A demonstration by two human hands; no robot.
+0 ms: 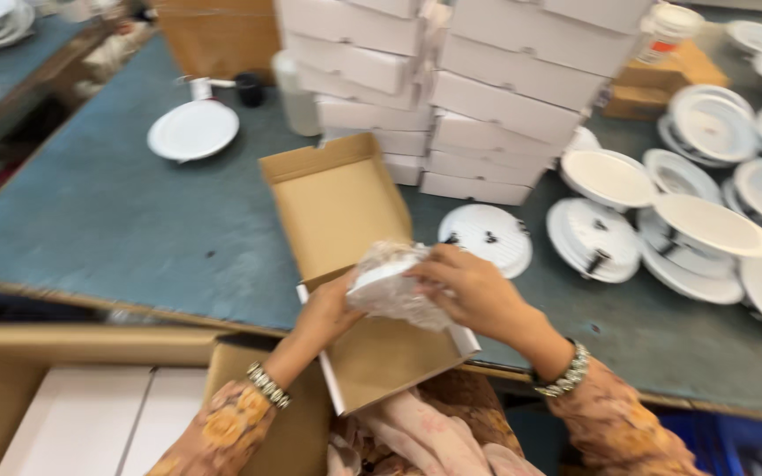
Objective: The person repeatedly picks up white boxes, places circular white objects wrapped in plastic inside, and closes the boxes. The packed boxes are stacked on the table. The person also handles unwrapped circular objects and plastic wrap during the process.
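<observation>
Both of your grips are closed on the same thing: your left hand (pixel 332 308) cups the near-left underside of a round white lamp in a clear plastic bag (pixel 390 284), and your right hand (pixel 469 291) clamps over its top and right edge. You hold the lamp tilted, just above the open cardboard box (pixel 346 220), whose long axis runs away from you toward the stack of white boxes (pixel 451 97). The box floor lies directly below and slightly left of the lamp, so your left hand is nearer it. More white lamps (pixel 716 203) lie spread on the worktop (pixel 108 220) to your right.
</observation>
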